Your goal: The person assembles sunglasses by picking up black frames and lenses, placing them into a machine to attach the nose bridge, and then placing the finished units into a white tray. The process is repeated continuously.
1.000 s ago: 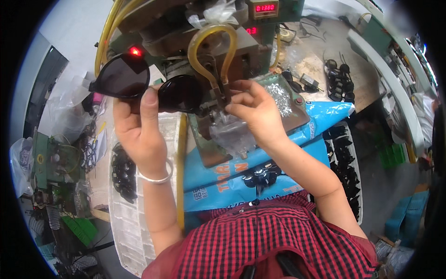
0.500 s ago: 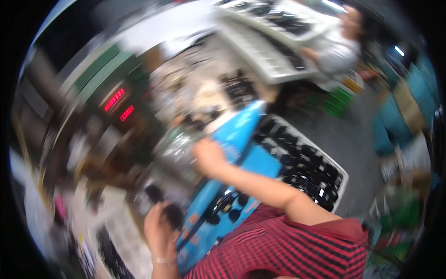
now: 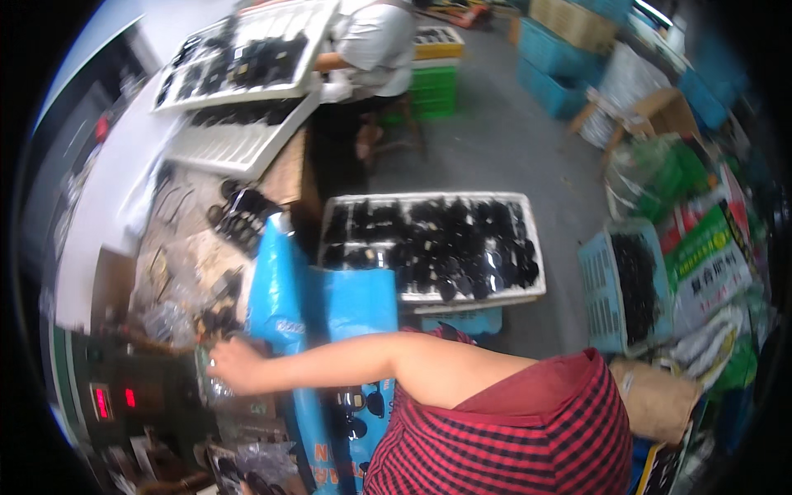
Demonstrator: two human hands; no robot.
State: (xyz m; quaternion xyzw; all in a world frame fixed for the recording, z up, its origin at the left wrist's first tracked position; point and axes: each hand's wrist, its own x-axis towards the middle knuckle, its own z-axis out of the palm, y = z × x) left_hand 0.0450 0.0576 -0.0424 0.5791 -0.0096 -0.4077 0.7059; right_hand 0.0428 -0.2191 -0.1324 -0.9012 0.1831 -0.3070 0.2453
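Observation:
My right hand reaches left across my body to a clear plastic bag or container beside a dark green machine with red lit displays. Its fingers are curled downward; what they hold, if anything, is hidden. My left hand is out of view. Below my right forearm lies a blue plastic sheet, spread over the bench edge and my lap. Black sunglasses rest on it. More dark round lenses and clear plastic wrapping show at the lower left.
A white tray full of black sunglasses stands just ahead. Stacked white trays are at the far left, beside a seated person. At right are a blue basket of dark pieces, printed sacks and blue crates.
My view has swung to the right, so the tray of sunglasses sits nearer the middle. My left hand, earlier beside a dark round piece, has dropped out of view. My right hand stays near the clear plastic.

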